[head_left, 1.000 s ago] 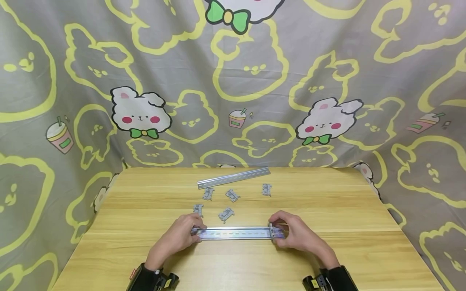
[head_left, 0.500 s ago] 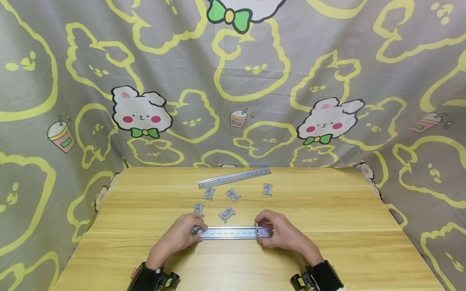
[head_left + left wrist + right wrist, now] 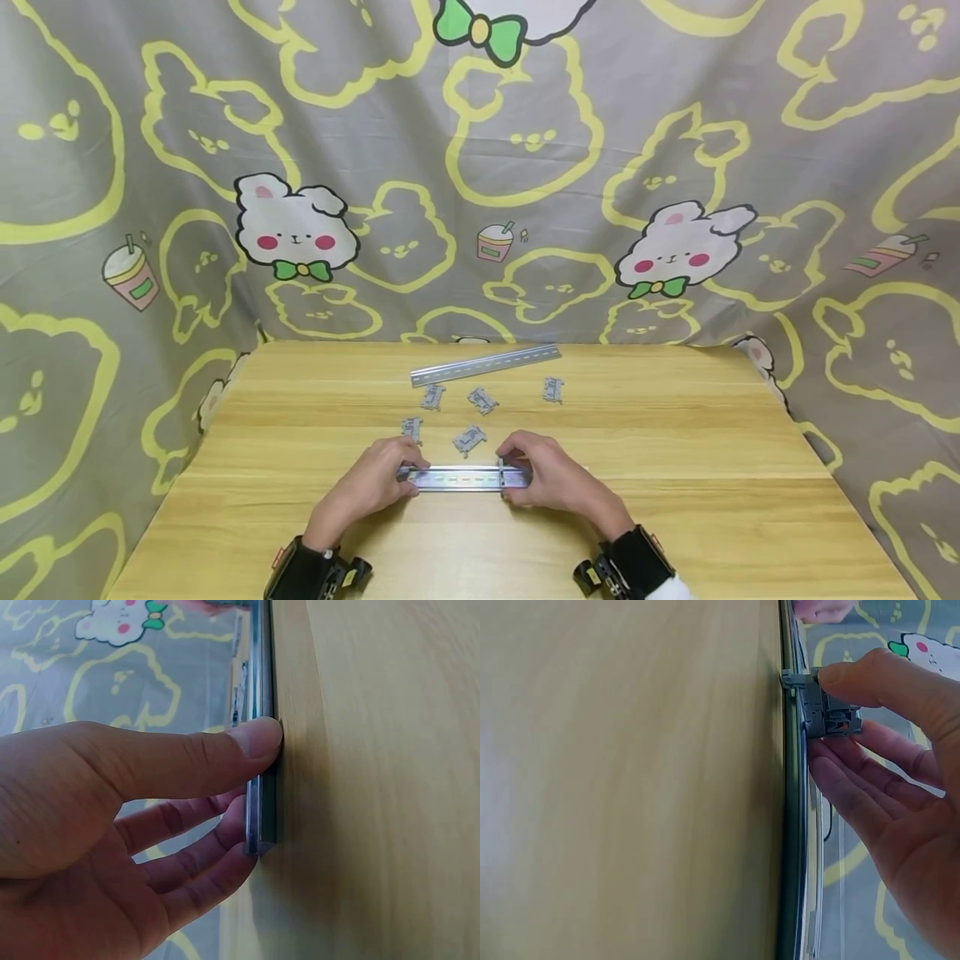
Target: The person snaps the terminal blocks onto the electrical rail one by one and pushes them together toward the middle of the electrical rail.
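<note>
A silvery slotted DIN rail lies lengthwise across the front of the table. My left hand grips its left end, thumb on the near edge and fingers curled at the far side. A grey terminal block sits across the rail, standing up from it. My right hand pinches this block between thumb and fingers. The rail runs on past the block in the right wrist view; its right end is hidden by the right hand in the head view.
Several loose grey terminal blocks, such as one just behind the rail and another farther right, lie on the wooden table. A second slotted rail lies at an angle near the back edge. A patterned curtain surrounds the table.
My right hand has moved left along the rail with the terminal block, closer to the left hand. The left hand keeps its hold on the rail's left end.
</note>
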Motion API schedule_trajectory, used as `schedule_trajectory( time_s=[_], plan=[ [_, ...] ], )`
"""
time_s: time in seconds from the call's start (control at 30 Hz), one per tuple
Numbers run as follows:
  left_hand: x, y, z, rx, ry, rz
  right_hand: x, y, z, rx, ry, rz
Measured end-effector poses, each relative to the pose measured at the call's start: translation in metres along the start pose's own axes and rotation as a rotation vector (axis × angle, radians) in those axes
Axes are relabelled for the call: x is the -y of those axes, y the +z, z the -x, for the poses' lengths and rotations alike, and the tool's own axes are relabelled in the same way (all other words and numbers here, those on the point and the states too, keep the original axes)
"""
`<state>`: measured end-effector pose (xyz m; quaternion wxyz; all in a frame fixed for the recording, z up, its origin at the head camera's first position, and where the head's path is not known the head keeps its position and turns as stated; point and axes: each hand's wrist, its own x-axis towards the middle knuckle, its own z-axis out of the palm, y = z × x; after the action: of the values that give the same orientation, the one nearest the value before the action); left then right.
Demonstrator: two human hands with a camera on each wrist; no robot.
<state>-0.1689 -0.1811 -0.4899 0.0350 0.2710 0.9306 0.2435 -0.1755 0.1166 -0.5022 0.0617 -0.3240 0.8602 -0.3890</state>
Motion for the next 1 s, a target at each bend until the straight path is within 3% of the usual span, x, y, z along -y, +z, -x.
schedule_trajectory(
  time_s=[0.43,0.63,1.0],
  plan=[
    [-0.001,-0.001,0.000,-0.001,0.005,0.019,0.011,0.013,-0.016,0.024,0.017,0.027],
    [0.001,-0.001,0.000,-0.005,0.012,0.015,0.012,0.017,-0.018,0.010,-0.014,0.024],
    [0.002,-0.001,0.001,-0.009,0.011,0.028,0.012,0.013,-0.018,0.046,0.011,0.015]
  ],
)
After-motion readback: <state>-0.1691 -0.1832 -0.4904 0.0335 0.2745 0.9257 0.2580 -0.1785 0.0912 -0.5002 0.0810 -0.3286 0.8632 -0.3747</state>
